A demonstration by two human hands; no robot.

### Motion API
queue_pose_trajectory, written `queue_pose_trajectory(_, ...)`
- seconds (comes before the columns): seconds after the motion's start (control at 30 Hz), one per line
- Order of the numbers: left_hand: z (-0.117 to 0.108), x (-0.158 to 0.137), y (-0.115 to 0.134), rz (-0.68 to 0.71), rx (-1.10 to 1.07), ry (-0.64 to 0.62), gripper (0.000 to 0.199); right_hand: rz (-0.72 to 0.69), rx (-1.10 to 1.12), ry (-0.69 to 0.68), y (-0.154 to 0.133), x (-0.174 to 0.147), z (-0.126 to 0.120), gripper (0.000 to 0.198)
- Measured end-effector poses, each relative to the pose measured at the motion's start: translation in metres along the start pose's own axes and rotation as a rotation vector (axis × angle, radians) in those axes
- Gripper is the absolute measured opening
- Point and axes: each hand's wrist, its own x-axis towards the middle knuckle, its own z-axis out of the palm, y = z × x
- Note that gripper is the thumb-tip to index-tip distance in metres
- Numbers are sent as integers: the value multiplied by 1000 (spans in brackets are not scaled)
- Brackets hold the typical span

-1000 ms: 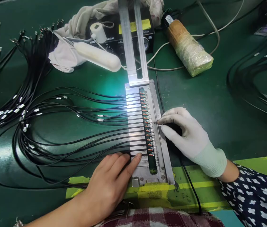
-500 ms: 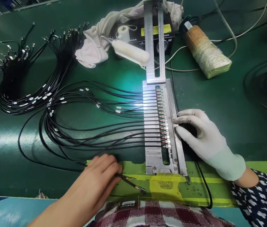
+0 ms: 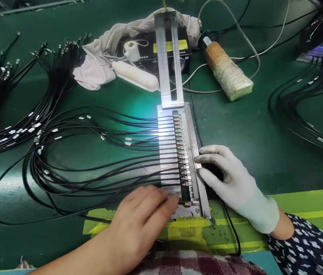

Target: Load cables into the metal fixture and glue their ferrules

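Note:
A metal fixture (image 3: 168, 152) lies on the green work surface with a row of black cables (image 3: 138, 132) set side by side in its slots, their stripped ends showing coloured wires. At the fixture's near end, my bare left hand (image 3: 147, 214) is closed on a black cable; the cable's tip (image 3: 188, 204) pokes out past the fingers over the lower slots. My right hand (image 3: 230, 179), in a white glove, rests its fingertips and thumb on the long bar (image 3: 197, 160) along the fixture's right side. Its fingers are apart, slightly bent.
Bundled black cables (image 3: 61, 65) with white tags lie at the left. Behind the fixture are a black box (image 3: 147, 57), a white-handled tool (image 3: 135, 74), a cloth (image 3: 95, 72) and a plastic-wrapped brown object (image 3: 227, 70). More cables (image 3: 299, 107) hang at the right.
My left hand has moved right and slightly up from the table's front edge to the fixture's near end, bringing a cable. My right hand stays on the bar. The view has shifted right.

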Motion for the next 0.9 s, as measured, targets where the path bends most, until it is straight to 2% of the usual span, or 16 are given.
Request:
queue_pose_trajectory(0.13,19,12,-9,40,85,1,26,24,-3,-4,1,1,0,16)
queue_pose_trajectory(0.57,14,16,-9,68,93,-97,29,5,29,32,3,3,0,13)
queue_pose_trajectory(0.73,19,10,-12,65,22,-101,29,5,29,31,3,4,1,13)
queue_pose_trajectory(0.9,20,-7,-11,10,11,-90,40,4,24,27,4,3,0,13)
